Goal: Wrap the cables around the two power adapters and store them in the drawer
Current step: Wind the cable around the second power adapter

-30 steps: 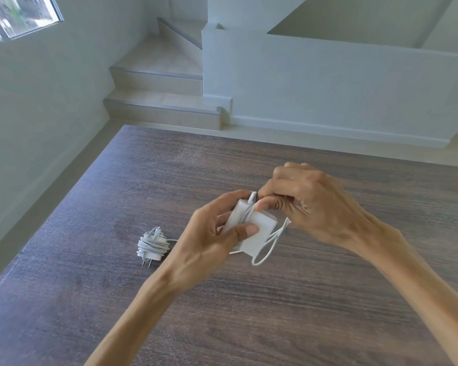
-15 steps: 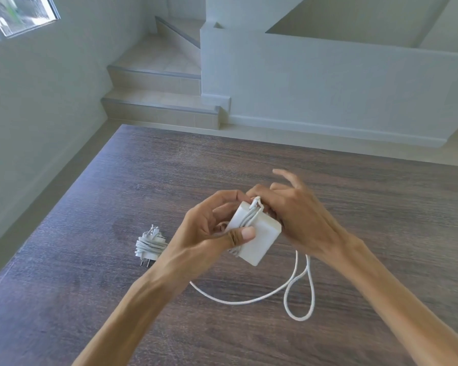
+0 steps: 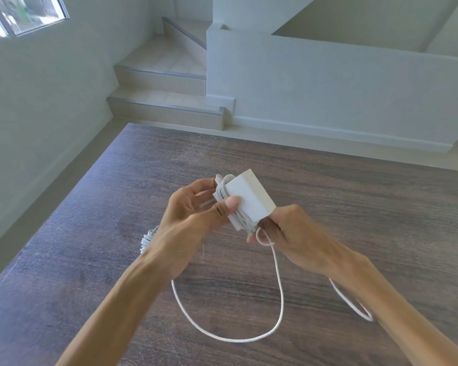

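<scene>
My left hand [image 3: 193, 215] grips a white square power adapter [image 3: 249, 198] above the dark wooden table [image 3: 354, 207], thumb pressed on several cable turns wound round its left side. My right hand [image 3: 288, 231] is just below the adapter's lower corner and pinches the white cable [image 3: 278, 286] there. The loose length hangs down in a wide loop over the table and runs under my right forearm. A second adapter [image 3: 146, 240], wound in its own cable, lies on the table, mostly hidden behind my left wrist. No drawer is in view.
The table's left edge runs diagonally beside a grey floor strip and a white wall. Tiled stairs [image 3: 167, 101] and a low white wall [image 3: 328, 88] rise beyond the far edge. A window [image 3: 21, 14] sits at the top left.
The adapter has been lifted and tilted, its flat face now up. My right hand dropped from the adapter's top to below its lower corner, and more cable hangs loose in a wider loop.
</scene>
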